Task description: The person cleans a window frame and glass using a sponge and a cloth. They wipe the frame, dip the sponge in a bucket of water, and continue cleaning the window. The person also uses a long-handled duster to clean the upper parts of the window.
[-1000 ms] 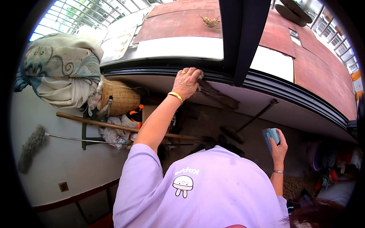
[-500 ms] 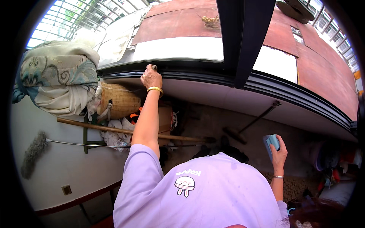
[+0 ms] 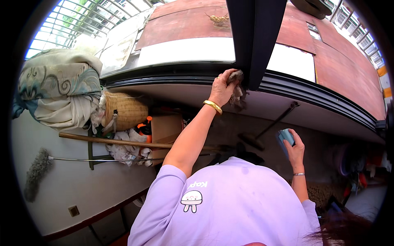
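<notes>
- Along the dark window track, right by the thick upright post, some stuff is tough to make out: a gray-brown rag is bunched up there, and it covers part of the fingertips plus whatever bit of frame lies behind it.
- Over on the far right, the corner clutter is mostly lost in shadow and the black lens edge. Something purplish and something red, that's about all anyone could say.
- Person's lavender shirt blocks most of the floor below, and its printed chest lettering is partly lost in a fold. Dark hair cuts across the lower right corner.
- The wooden pole runs behind the left forearm, so the middle of it is hidden. Same forearm overlaps the cardboard box a little.
- Now the grip: the left hand, the one with the gold bangle, is closed around the upper part of the rag, with the loose end dangling below the track against the wall.
- The right hand is well apart from it, down over the floor, fingers curled round a light-blue block. Could be a sponge or a folded cloth, can't tell. Not every finger shows.
</notes>
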A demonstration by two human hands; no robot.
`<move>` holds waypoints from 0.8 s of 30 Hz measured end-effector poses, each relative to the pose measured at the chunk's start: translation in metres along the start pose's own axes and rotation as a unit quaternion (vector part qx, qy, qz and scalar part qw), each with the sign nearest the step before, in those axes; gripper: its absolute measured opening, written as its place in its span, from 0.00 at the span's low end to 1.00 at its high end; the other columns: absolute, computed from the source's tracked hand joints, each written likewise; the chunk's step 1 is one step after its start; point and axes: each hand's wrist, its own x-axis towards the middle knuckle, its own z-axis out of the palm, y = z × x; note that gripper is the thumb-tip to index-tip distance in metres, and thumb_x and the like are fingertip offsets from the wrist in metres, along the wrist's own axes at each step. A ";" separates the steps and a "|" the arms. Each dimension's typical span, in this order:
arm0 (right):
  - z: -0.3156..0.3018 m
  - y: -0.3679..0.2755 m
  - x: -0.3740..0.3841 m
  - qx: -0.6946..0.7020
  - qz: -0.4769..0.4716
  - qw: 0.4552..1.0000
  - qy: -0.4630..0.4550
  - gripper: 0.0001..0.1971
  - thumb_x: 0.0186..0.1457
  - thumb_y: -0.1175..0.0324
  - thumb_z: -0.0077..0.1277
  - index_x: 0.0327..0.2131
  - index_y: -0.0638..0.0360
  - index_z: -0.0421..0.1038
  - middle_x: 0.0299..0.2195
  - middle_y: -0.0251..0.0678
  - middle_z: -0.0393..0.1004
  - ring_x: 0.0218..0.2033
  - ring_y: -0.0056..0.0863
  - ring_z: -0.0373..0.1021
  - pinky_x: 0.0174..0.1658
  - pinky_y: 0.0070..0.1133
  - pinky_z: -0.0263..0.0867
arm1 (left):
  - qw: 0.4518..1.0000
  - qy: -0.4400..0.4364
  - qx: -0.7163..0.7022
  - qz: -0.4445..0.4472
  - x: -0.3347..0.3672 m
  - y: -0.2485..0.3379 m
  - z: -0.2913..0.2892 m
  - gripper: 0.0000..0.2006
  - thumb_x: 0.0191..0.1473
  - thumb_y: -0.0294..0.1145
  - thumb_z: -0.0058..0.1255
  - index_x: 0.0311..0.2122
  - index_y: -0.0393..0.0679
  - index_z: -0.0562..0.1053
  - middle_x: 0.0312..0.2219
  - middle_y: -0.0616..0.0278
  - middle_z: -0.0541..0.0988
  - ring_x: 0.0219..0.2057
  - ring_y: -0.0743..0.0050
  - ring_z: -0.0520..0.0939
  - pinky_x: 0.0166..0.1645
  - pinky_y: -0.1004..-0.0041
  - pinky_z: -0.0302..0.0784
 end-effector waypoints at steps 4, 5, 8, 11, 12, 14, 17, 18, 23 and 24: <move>-0.012 -0.004 0.008 0.008 -0.008 1.000 0.007 0.23 0.45 0.75 0.56 0.48 0.60 0.69 0.44 0.42 0.74 0.45 0.38 0.71 0.49 0.26 0.65 | 0.985 0.154 -0.076 0.002 -0.021 0.011 -0.025 0.14 0.55 0.24 0.51 0.48 0.47 0.71 0.37 0.55 0.78 0.36 0.61 0.80 0.41 0.70 0.75; -0.014 0.000 0.007 0.009 -0.005 1.000 0.012 0.23 0.45 0.75 0.57 0.49 0.60 0.69 0.44 0.42 0.74 0.45 0.38 0.71 0.49 0.26 0.65 | 0.978 0.205 -0.041 0.028 -0.026 0.005 -0.037 0.14 0.56 0.24 0.50 0.48 0.47 0.71 0.37 0.55 0.78 0.37 0.62 0.80 0.40 0.71 0.75; -0.019 0.005 0.002 0.004 0.000 1.000 0.021 0.23 0.45 0.75 0.57 0.49 0.60 0.69 0.44 0.42 0.74 0.45 0.38 0.72 0.49 0.26 0.66 | 0.944 0.294 0.150 0.013 -0.030 -0.007 -0.066 0.14 0.55 0.26 0.52 0.47 0.48 0.71 0.36 0.54 0.78 0.36 0.56 0.79 0.41 0.66 0.75; -0.023 0.007 -0.002 0.012 -0.003 0.999 0.036 0.23 0.46 0.76 0.57 0.49 0.61 0.69 0.44 0.42 0.74 0.45 0.37 0.72 0.48 0.26 0.66 | 0.935 0.190 0.294 0.049 -0.028 -0.011 -0.046 0.18 0.48 0.20 0.49 0.46 0.46 0.71 0.38 0.53 0.78 0.41 0.51 0.77 0.48 0.61 0.72; -0.023 0.006 -0.003 0.018 -0.005 0.999 0.043 0.23 0.46 0.76 0.57 0.49 0.61 0.69 0.44 0.42 0.74 0.45 0.36 0.72 0.48 0.25 0.66 | 0.940 0.182 0.280 0.071 -0.029 -0.010 -0.032 0.20 0.43 0.18 0.48 0.45 0.45 0.71 0.38 0.54 0.77 0.42 0.51 0.76 0.49 0.61 0.71; -0.029 0.000 -0.001 0.028 -0.020 0.998 0.055 0.23 0.46 0.76 0.57 0.49 0.61 0.69 0.44 0.41 0.74 0.44 0.35 0.72 0.48 0.25 0.66 | 0.953 0.127 0.244 0.128 -0.027 0.016 0.003 0.17 0.43 0.19 0.51 0.43 0.43 0.72 0.37 0.54 0.77 0.42 0.53 0.76 0.49 0.62 0.70; -0.048 -0.026 0.015 0.044 -0.075 0.994 0.073 0.23 0.46 0.78 0.57 0.49 0.60 0.69 0.41 0.39 0.74 0.41 0.31 0.71 0.46 0.23 0.66 | 0.958 0.087 0.217 0.164 -0.023 0.038 0.036 0.17 0.44 0.19 0.50 0.43 0.40 0.71 0.37 0.53 0.77 0.43 0.51 0.75 0.49 0.62 0.70; -0.057 -0.039 0.024 0.052 -0.097 0.990 0.082 0.24 0.46 0.78 0.57 0.49 0.60 0.69 0.40 0.40 0.74 0.41 0.32 0.71 0.46 0.23 0.66 | 0.975 0.057 0.169 0.134 -0.021 0.042 0.028 0.17 0.45 0.19 0.50 0.44 0.39 0.71 0.37 0.53 0.77 0.42 0.50 0.75 0.49 0.63 0.71; -0.068 -0.100 0.094 0.015 -0.238 0.968 0.078 0.24 0.43 0.80 0.57 0.48 0.57 0.68 0.39 0.39 0.73 0.41 0.38 0.70 0.44 0.26 0.66 | 0.979 0.126 0.132 0.095 -0.006 0.032 0.009 0.18 0.46 0.15 0.46 0.45 0.41 0.71 0.39 0.54 0.77 0.43 0.53 0.75 0.48 0.65 0.72; -0.060 -0.108 0.108 -0.003 -0.258 0.964 0.056 0.24 0.43 0.79 0.57 0.48 0.56 0.68 0.38 0.38 0.73 0.41 0.38 0.69 0.44 0.27 0.66 | 0.976 0.114 0.156 0.104 -0.001 0.027 0.011 0.18 0.45 0.15 0.46 0.44 0.41 0.71 0.37 0.54 0.76 0.42 0.52 0.75 0.48 0.63 0.71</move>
